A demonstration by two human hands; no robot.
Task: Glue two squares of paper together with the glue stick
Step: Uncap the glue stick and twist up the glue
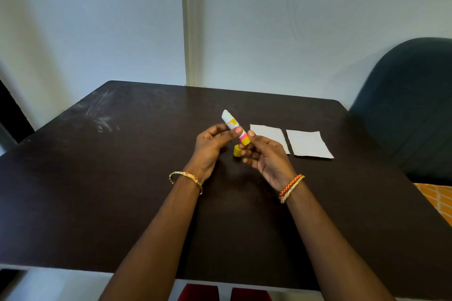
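The glue stick (234, 124), white and yellow with a pink band, is held above the dark table (122, 178), its white tip pointing up and to the left. My left hand (211, 146) pinches its middle. My right hand (263, 154) grips its yellow base end. The yellow cap (236, 150) stands on the table just below the stick, between both hands. Two white paper squares lie flat side by side to the right: the left square (269, 135), partly hidden by my right hand, and the right square (308, 143).
A dark blue chair (411, 105) stands at the table's right side. A white wall runs behind the table's far edge. An orange patterned cloth (437, 198) shows at the right edge.
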